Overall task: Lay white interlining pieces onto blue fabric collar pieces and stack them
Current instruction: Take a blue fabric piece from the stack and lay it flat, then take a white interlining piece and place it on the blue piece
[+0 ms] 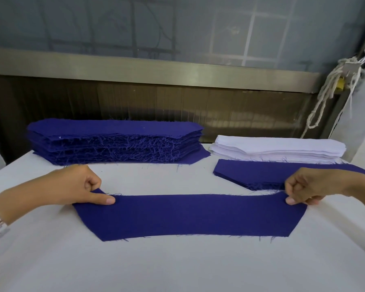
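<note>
Nearest me a single blue collar piece (190,216) lies flat on the white worktop (177,266), and I see my left hand (72,186) pinching its left end and my right hand (312,186) pinching its right end, fingers closed. Beyond the right hand sits a low blue pile (261,173). Farthest back stand the tall blue stack (116,142) on the left and the white interlining stack (278,148) on the right.
</note>
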The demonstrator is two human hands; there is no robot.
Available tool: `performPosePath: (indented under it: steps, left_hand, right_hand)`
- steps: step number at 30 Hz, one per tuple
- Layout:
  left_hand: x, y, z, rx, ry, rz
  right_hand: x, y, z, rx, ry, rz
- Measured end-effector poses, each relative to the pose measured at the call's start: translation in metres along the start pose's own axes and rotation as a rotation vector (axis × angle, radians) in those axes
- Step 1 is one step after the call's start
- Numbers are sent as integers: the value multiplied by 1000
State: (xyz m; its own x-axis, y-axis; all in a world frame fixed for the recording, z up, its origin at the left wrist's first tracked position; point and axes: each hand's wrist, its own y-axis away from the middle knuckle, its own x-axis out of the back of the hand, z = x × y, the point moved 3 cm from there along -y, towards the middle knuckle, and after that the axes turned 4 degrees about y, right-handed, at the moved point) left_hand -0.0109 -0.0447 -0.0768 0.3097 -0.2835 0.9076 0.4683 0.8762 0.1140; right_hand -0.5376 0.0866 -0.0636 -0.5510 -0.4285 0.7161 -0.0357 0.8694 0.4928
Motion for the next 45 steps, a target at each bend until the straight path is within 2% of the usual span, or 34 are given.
performPosePath:
  steps: [7,12,18,23,28,32,36,42,45]
  left_hand:
    - [3,2,-8,79,51,-16]
    - [5,2,-5,65,82,-14]
    - [11,1,-7,4,18,50]
    - [13,1,-2,-115,161,85]
    - [15,-6,25,-235,201,248]
    - [9,-16,68,-322,125,326]
    - [0,-36,122,-377,128,329]
    - [-23,-87,192,-496,106,299]
    - [-28,-122,223,-552,53,352]
  right_hand:
    - [1,0,-1,-1,8,-2]
    - [2,0,0,-13,21,5]
    - [3,0,3,-3,35,-2]
    - [4,0,2,34,44,-38]
    - [13,6,0,73,65,19]
    - [34,12,-3,137,-48,189]
    - [64,6,3,149,-191,520]
    - [93,-18,43,-63,-364,961]
    - [105,-26,73,-130,-427,1160]
